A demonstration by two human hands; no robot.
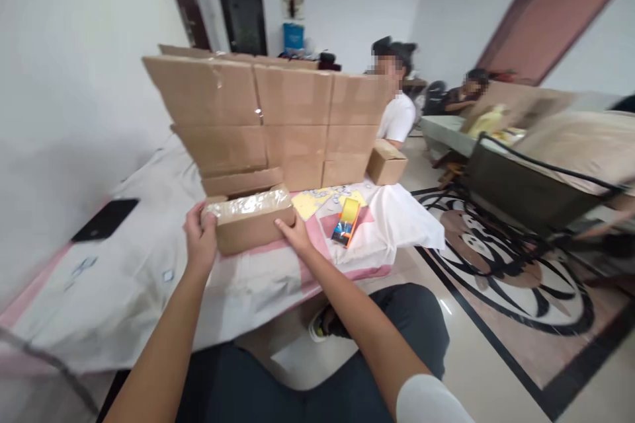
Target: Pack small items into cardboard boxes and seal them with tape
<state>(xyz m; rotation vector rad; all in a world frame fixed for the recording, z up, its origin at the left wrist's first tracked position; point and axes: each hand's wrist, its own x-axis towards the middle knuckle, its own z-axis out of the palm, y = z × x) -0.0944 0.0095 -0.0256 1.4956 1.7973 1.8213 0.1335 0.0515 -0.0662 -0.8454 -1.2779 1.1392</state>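
Carton (255,231), oblong and brown, clear tape along its top, is located directly in front of the left part of the stack of cartons (297,145), which serves as reference below. Both hands are on it. The left hand (201,238) grips the end farther left along the stack, fingers curled about the corner. The right hand (296,231) grips the opposite end, thumb laid on the near face, remaining fingers out of sight behind. Whether the base rests fully on the cloth-covered bench (133,291) cannot be confirmed from this angle.

In front of the stack, toward its right part, lies an orange tape dispenser (340,235) with a yellow roll, apart from the right hand. A small box (384,165), sealed on top, stands at the stack's right end. A flat dark slab (105,219) lies left of the stack. A co-worker in a white sleeve (401,115) is behind the stack's right end; a second person (459,100) sits well beyond it, farther right.
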